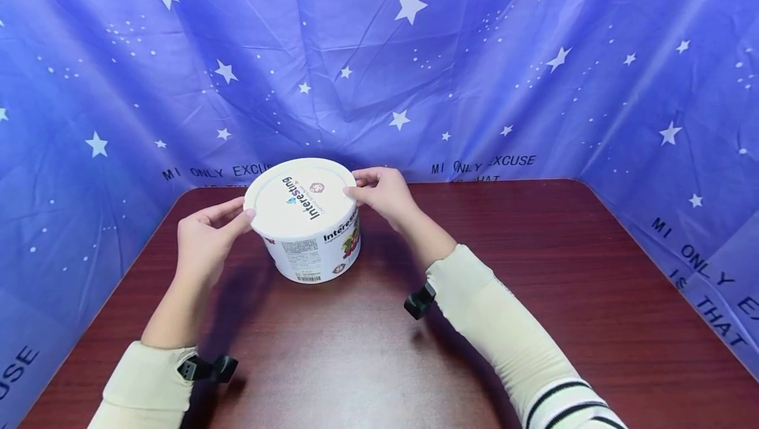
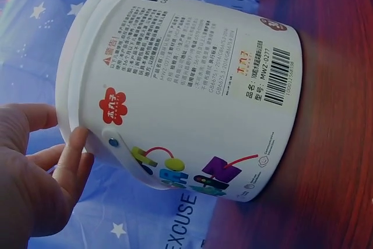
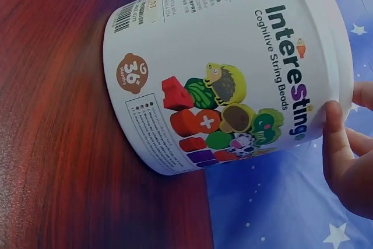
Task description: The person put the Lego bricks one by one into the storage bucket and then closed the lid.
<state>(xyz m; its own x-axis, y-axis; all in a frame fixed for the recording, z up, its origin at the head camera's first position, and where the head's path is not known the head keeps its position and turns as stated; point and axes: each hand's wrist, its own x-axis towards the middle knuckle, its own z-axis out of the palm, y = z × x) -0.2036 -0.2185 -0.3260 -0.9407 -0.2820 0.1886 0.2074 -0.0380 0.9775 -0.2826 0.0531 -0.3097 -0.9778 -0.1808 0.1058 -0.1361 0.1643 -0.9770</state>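
A white round bucket (image 1: 296, 256) with printed sides stands upright on the table, its white lid (image 1: 275, 208) in place. "Interesting Cognitive String Beads" and colourful bead pictures show on its wall in the right wrist view. My left hand (image 1: 204, 241) grips the lid's rim at the left with thumb and fingers. On the opposite side, my right hand (image 1: 388, 198) holds the rim, its thumb over the edge. A white carrying handle (image 2: 133, 164) lies against the wall below the left fingers. What the bucket contains is hidden.
The dark red wooden table (image 1: 356, 350) extends around the bucket. Behind it hangs a blue curtain (image 1: 356, 40) with white stars, close to the table's far edge. A black strap device (image 1: 420, 300) sits at the right cuff, another (image 1: 207, 368) at the left.
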